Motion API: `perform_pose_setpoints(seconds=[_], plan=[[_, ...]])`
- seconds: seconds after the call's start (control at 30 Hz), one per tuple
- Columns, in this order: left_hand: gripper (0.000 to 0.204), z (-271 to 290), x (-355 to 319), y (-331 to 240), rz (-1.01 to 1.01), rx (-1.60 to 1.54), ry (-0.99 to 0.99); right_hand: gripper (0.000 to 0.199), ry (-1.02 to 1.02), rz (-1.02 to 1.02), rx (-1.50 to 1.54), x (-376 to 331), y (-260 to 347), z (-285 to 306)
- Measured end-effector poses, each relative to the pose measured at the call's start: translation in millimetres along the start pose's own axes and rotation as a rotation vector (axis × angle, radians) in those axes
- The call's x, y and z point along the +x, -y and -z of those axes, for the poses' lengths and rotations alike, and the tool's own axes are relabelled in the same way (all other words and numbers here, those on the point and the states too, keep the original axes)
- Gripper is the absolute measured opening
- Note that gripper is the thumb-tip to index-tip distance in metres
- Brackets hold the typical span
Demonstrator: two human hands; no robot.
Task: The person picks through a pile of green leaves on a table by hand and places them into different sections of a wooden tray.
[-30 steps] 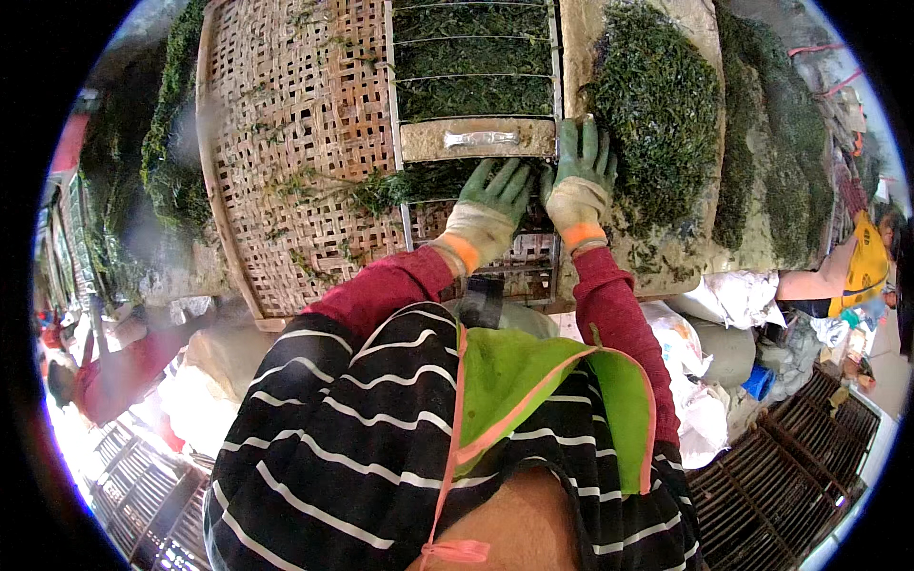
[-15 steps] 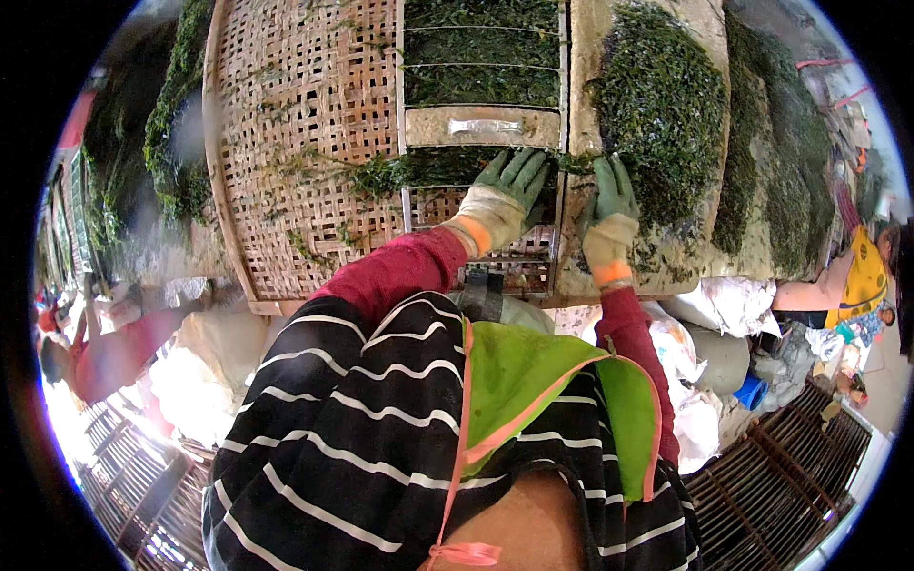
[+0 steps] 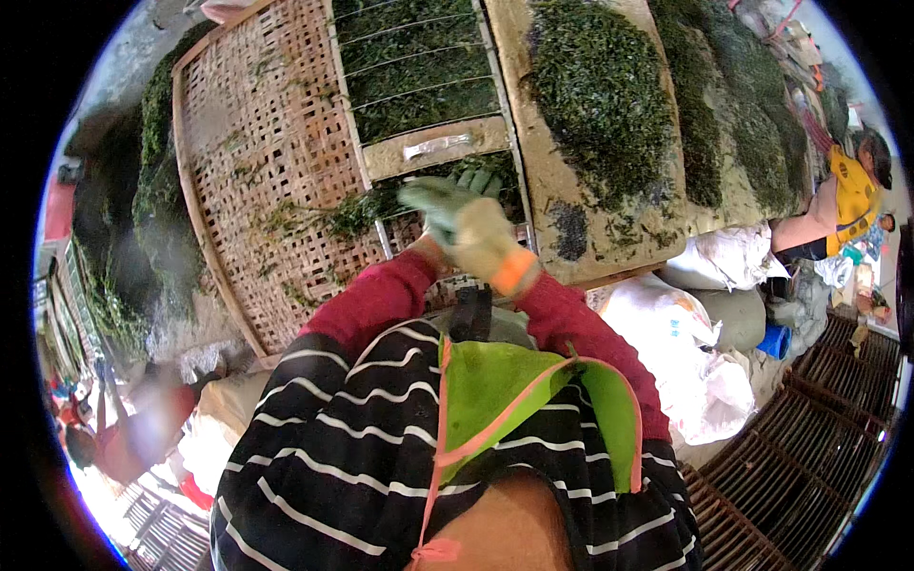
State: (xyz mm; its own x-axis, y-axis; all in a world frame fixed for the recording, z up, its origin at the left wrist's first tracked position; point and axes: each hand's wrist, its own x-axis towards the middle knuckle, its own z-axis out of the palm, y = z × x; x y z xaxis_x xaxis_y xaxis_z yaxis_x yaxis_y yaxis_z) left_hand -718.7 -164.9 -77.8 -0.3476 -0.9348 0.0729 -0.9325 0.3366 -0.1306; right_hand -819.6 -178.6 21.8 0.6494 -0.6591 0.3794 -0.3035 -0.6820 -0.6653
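My two hands, in green-coated work gloves, meet over the near part of a narrow frame. My right hand lies across the back of my left hand, fingers stretched out leftward. Of the left hand, mainly the fingertips show, flat and pointing away from me; its palm is hidden. Dark green seaweed fills the wire-crossed sections of the frame. A pale crossbar with a metal handle sits just beyond my fingers. A loose strand of seaweed runs out to the left.
A woven bamboo mat lies left of the frame. To the right, a spread of seaweed covers a tan board. White sacks and a blue container stand nearby. A person in yellow is at far right.
My right hand has left the board's edge and swung left onto my left hand. My view has shifted and turned, so the frame and mat now appear tilted.
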Motion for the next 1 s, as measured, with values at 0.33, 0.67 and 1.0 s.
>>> perform_pose_setpoints(seconds=[0.33, 0.67, 1.0], plan=[[0.063, 66, 6, -6, -0.037, -0.537, -0.179, 0.067, -0.466, -0.605, -0.641, -118, -136, 138], [0.067, 36, 25, -2, 0.008, -0.269, 0.197, 0.039, -0.847, -0.954, 0.401, -55, -214, 243], [0.060, 46, 1, 3, -0.019, -0.435, -0.188, 0.054, -0.519, -0.244, 0.252, -10, -50, 280]])
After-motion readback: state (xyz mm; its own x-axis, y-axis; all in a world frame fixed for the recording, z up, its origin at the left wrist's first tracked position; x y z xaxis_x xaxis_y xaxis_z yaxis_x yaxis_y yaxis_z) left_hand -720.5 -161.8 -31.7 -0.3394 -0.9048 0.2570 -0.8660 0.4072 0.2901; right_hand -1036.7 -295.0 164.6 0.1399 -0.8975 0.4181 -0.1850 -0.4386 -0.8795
